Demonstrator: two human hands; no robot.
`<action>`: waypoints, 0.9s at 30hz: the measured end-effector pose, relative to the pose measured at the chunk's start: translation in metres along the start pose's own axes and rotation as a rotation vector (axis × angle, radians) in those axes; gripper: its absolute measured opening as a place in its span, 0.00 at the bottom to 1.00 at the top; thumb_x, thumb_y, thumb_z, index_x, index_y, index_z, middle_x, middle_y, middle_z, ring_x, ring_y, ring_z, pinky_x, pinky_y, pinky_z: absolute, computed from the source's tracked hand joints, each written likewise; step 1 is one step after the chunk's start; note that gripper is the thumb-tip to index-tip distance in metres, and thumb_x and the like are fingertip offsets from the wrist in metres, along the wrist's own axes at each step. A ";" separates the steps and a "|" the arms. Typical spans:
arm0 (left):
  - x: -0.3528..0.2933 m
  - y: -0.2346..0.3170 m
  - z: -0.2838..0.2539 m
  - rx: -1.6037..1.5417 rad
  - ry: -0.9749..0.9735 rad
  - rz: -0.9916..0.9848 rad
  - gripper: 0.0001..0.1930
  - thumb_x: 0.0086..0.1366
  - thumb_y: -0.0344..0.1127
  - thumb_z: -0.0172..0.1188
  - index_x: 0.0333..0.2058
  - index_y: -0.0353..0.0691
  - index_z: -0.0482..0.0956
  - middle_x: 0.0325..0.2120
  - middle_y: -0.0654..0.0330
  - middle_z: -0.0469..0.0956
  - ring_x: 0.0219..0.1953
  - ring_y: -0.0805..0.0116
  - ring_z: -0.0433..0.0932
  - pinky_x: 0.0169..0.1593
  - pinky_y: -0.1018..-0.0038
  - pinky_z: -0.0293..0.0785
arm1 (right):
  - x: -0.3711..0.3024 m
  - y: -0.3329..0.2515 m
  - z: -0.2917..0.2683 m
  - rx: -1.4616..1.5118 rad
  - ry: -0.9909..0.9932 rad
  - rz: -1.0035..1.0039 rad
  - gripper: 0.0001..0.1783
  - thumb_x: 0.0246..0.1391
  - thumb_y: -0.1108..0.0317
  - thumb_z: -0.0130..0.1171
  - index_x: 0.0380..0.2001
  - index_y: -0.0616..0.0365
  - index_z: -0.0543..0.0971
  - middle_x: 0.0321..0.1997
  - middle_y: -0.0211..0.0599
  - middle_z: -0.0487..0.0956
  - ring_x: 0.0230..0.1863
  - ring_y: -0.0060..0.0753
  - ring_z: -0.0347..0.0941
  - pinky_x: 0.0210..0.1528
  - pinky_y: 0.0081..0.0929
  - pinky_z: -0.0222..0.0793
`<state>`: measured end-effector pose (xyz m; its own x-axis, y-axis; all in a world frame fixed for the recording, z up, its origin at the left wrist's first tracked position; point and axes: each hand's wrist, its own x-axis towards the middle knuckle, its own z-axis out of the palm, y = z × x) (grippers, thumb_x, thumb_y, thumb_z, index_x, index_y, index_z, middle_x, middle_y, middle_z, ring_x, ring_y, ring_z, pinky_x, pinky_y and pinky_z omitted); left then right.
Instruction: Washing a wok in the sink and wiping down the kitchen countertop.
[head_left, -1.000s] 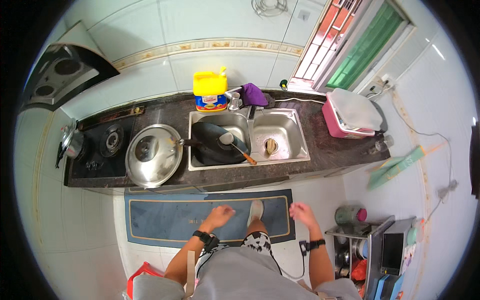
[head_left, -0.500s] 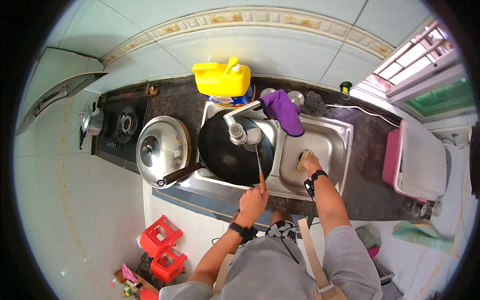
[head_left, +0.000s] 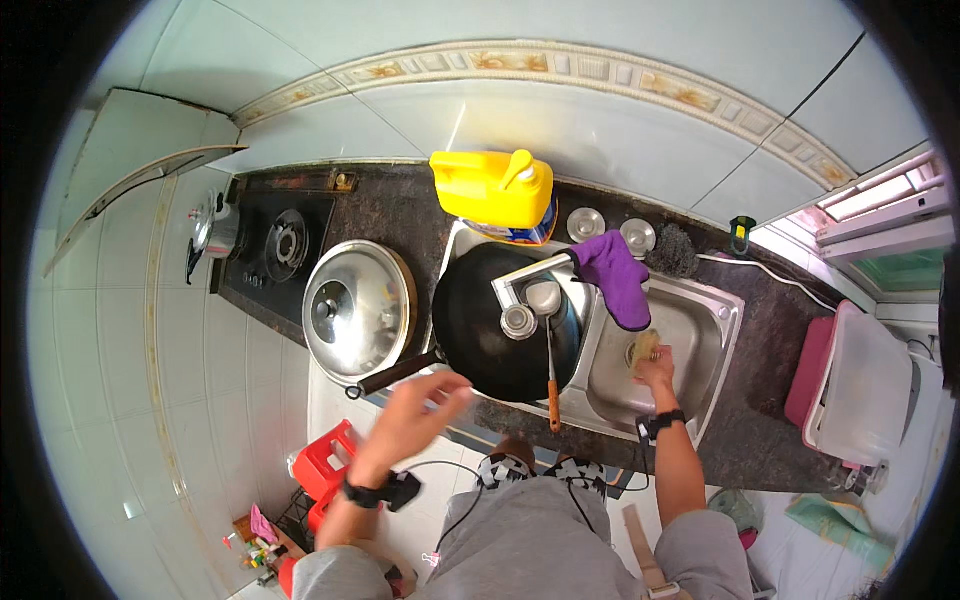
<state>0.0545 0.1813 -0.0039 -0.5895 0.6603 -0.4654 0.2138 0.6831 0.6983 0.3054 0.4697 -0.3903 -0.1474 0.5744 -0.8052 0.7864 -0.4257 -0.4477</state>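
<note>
My left hand (head_left: 420, 412) hovers just below the wooden handle (head_left: 398, 374) of the wok, open, with its fingers loosely bent and nothing in them. A large black wok (head_left: 470, 335) rests over the left sink basin. In it leans a metal ladle (head_left: 552, 360), its orange-brown handle hanging over the front rim, untouched. My right hand (head_left: 656, 372) reaches into the right sink basin (head_left: 612, 385), closed on a yellowish scrubbing pad (head_left: 645, 346) near the drain. Above the wok is the silver faucet (head_left: 518, 318).
A purple mitt (head_left: 612, 275) drapes over the faucet's base and the basin divider. Behind the sink stand a yellow jug (head_left: 490, 188) and a dark steel-wool clump (head_left: 673, 250). A domed steel lid (head_left: 358, 310) lies left of the wok. A pink-and-white bin (head_left: 845, 375) is at far right.
My left hand has let go of the ladle and moved left toward the wok handle. The ladle now leans by itself in the wok. My right hand stays in the basin with the pad.
</note>
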 end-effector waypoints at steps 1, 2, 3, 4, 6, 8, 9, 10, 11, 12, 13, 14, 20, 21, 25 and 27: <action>0.000 0.013 -0.025 0.001 0.007 0.007 0.12 0.68 0.38 0.61 0.41 0.35 0.82 0.30 0.56 0.84 0.30 0.66 0.81 0.35 0.70 0.76 | -0.018 -0.002 -0.007 0.138 -0.025 -0.057 0.34 0.45 0.79 0.62 0.58 0.55 0.67 0.45 0.48 0.79 0.39 0.42 0.82 0.27 0.41 0.84; 0.009 0.024 -0.043 0.056 0.047 0.059 0.11 0.68 0.37 0.61 0.40 0.34 0.81 0.29 0.55 0.83 0.29 0.66 0.80 0.35 0.70 0.75 | -0.039 -0.009 -0.022 0.276 -0.039 -0.116 0.35 0.45 0.80 0.61 0.59 0.54 0.66 0.45 0.46 0.79 0.39 0.42 0.81 0.30 0.43 0.84; 0.020 0.038 -0.061 0.115 0.092 0.107 0.11 0.67 0.36 0.60 0.39 0.33 0.81 0.28 0.54 0.82 0.28 0.66 0.79 0.35 0.70 0.75 | -0.062 -0.019 -0.032 0.415 -0.059 -0.177 0.36 0.45 0.81 0.59 0.60 0.52 0.64 0.45 0.43 0.78 0.40 0.41 0.81 0.33 0.44 0.85; 0.039 0.057 -0.072 0.213 0.103 0.184 0.11 0.68 0.37 0.60 0.40 0.33 0.81 0.27 0.56 0.82 0.28 0.69 0.80 0.33 0.72 0.75 | -0.083 -0.031 -0.046 0.416 -0.032 -0.184 0.36 0.45 0.81 0.59 0.60 0.52 0.64 0.45 0.43 0.78 0.40 0.41 0.81 0.33 0.44 0.85; 0.080 0.084 -0.090 0.340 0.153 0.376 0.12 0.69 0.38 0.59 0.40 0.33 0.81 0.26 0.55 0.82 0.28 0.68 0.80 0.32 0.72 0.75 | -0.122 -0.054 -0.044 0.497 -0.210 -0.282 0.34 0.45 0.82 0.56 0.59 0.53 0.66 0.46 0.41 0.77 0.42 0.39 0.79 0.37 0.44 0.84; 0.129 0.097 -0.090 0.377 0.189 0.583 0.13 0.69 0.39 0.58 0.40 0.32 0.80 0.28 0.51 0.81 0.27 0.61 0.80 0.33 0.68 0.75 | -0.133 -0.059 -0.023 0.504 -0.288 -0.324 0.33 0.46 0.81 0.55 0.59 0.53 0.67 0.47 0.40 0.77 0.43 0.38 0.79 0.38 0.43 0.84; 0.156 0.103 -0.088 0.402 0.203 0.669 0.14 0.68 0.39 0.58 0.40 0.31 0.80 0.29 0.50 0.81 0.27 0.58 0.80 0.34 0.66 0.76 | -0.137 -0.064 -0.012 0.512 -0.372 -0.366 0.32 0.46 0.81 0.55 0.58 0.53 0.67 0.47 0.38 0.77 0.44 0.36 0.79 0.39 0.41 0.83; 0.194 0.094 -0.087 0.454 0.216 0.800 0.15 0.69 0.40 0.58 0.40 0.31 0.80 0.30 0.49 0.81 0.27 0.56 0.81 0.35 0.66 0.77 | -0.148 -0.073 0.004 0.516 -0.380 -0.364 0.32 0.46 0.81 0.55 0.58 0.53 0.67 0.47 0.38 0.77 0.44 0.36 0.79 0.39 0.41 0.83; 0.230 0.083 -0.082 0.498 0.224 0.933 0.16 0.69 0.42 0.58 0.40 0.32 0.80 0.32 0.48 0.81 0.28 0.54 0.81 0.36 0.65 0.77 | -0.161 -0.086 0.020 0.607 -0.503 -0.316 0.32 0.46 0.81 0.54 0.58 0.55 0.67 0.48 0.38 0.77 0.44 0.36 0.79 0.39 0.40 0.83; 0.252 0.081 -0.077 0.481 0.187 0.891 0.17 0.68 0.44 0.57 0.38 0.31 0.81 0.32 0.44 0.81 0.32 0.49 0.80 0.39 0.61 0.76 | -0.169 -0.094 0.034 0.699 -0.620 -0.262 0.32 0.46 0.82 0.53 0.58 0.56 0.68 0.48 0.37 0.77 0.44 0.35 0.79 0.39 0.39 0.82; 0.268 0.085 -0.069 0.461 0.157 0.862 0.19 0.68 0.46 0.56 0.36 0.31 0.81 0.33 0.41 0.80 0.36 0.43 0.80 0.42 0.57 0.75 | -0.168 -0.102 0.043 0.701 -0.607 -0.266 0.32 0.46 0.82 0.53 0.58 0.56 0.68 0.48 0.37 0.77 0.44 0.35 0.79 0.39 0.39 0.82; 0.280 0.085 -0.060 0.457 0.154 0.870 0.19 0.68 0.46 0.56 0.36 0.31 0.81 0.33 0.41 0.80 0.36 0.43 0.80 0.42 0.57 0.75 | -0.166 -0.108 0.054 0.630 -0.623 -0.301 0.32 0.47 0.82 0.53 0.59 0.56 0.67 0.48 0.37 0.77 0.44 0.34 0.79 0.39 0.38 0.82; 0.320 0.095 -0.043 0.535 -0.225 0.478 0.26 0.72 0.56 0.50 0.41 0.37 0.85 0.35 0.48 0.82 0.26 0.64 0.79 0.30 0.70 0.77 | -0.139 -0.166 0.107 0.694 -0.638 -0.481 0.35 0.49 0.83 0.53 0.62 0.56 0.63 0.50 0.39 0.76 0.47 0.35 0.78 0.42 0.37 0.82; 0.318 0.096 -0.044 0.487 -0.299 0.412 0.27 0.72 0.57 0.49 0.41 0.38 0.86 0.35 0.48 0.82 0.25 0.64 0.78 0.29 0.71 0.77 | -0.136 -0.174 0.117 0.753 -0.629 -0.508 0.36 0.48 0.83 0.52 0.64 0.55 0.62 0.51 0.39 0.75 0.49 0.34 0.77 0.42 0.33 0.80; 0.330 0.102 -0.040 0.398 -0.400 0.407 0.27 0.72 0.58 0.47 0.42 0.40 0.86 0.35 0.50 0.82 0.23 0.64 0.77 0.27 0.71 0.77 | -0.103 -0.204 0.143 0.781 -0.597 -0.914 0.38 0.46 0.84 0.54 0.63 0.57 0.61 0.54 0.38 0.74 0.56 0.29 0.74 0.45 0.31 0.79; 0.334 0.096 -0.038 0.426 -0.376 0.411 0.27 0.72 0.57 0.47 0.42 0.40 0.86 0.35 0.50 0.82 0.24 0.63 0.78 0.27 0.70 0.77 | -0.100 -0.212 0.149 0.772 -0.591 -0.913 0.37 0.46 0.82 0.58 0.62 0.58 0.62 0.51 0.38 0.76 0.50 0.29 0.78 0.42 0.30 0.80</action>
<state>-0.1514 0.4561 -0.0716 -0.1020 0.9021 -0.4193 0.6934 0.3667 0.6203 0.0642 0.3986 -0.2722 -0.8264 0.5600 -0.0592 -0.2431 -0.4496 -0.8595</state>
